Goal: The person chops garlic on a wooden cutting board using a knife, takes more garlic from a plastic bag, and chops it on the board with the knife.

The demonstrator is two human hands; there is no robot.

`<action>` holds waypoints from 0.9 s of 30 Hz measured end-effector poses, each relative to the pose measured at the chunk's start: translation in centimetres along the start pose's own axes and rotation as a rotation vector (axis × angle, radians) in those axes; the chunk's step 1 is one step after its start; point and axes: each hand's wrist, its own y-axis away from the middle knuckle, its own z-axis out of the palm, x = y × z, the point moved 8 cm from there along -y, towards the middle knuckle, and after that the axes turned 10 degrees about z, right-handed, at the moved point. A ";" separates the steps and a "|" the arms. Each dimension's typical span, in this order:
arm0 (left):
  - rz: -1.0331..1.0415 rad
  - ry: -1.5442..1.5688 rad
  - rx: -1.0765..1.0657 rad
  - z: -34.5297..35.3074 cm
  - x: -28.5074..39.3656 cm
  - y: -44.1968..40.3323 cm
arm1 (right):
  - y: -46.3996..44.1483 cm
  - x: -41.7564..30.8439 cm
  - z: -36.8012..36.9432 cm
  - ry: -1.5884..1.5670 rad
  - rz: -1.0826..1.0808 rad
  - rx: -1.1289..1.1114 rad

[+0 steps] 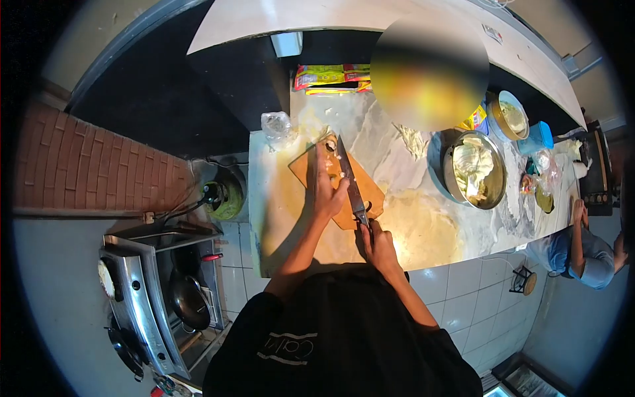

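Looks like cutting on the board (367, 188): right hand (380, 250) fingers gripping the knife (351, 180). Left hand (325, 198) grip, can't tell; needs blade clearance.

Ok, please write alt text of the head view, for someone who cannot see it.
A person's right hand holds a large knife over a wooden board, the left hand beside the blade. A metal bowl of pale leaves stands to the right.

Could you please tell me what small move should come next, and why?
I would probably ease the left hand away from the knife: its thumb looks very close to the blade, and the right hand grips the handle.
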 end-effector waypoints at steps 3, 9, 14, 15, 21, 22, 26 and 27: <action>-0.033 0.257 0.145 0.5 -1.1 0.3 | 0.1 0.1 0.1 -0.034 0.010 0.014; 0.086 0.462 0.346 1.0 -2.3 0.4 | 0.4 -0.5 0.3 -0.073 -0.068 0.036; 0.148 0.536 0.466 1.1 -3.1 0.3 | 0.6 -0.6 0.8 -0.101 -0.115 0.024; 0.108 0.543 0.510 1.1 -3.6 0.4 | 0.5 -0.4 1.1 -0.130 -0.083 -0.016; -0.040 0.625 0.554 0.8 -4.3 0.4 | 0.2 0.1 1.4 -0.172 -0.056 -0.053; -0.040 0.622 0.554 0.6 -4.3 0.4 | 0.3 -0.1 1.1 -0.176 -0.084 -0.024; -0.082 0.651 0.623 -1.5 -4.9 0.7 | 0.3 0.2 1.1 -0.139 0.015 -0.074; -0.067 0.627 0.631 -2.1 -4.8 0.7 | 0.3 -0.1 0.7 -0.148 -0.031 -0.015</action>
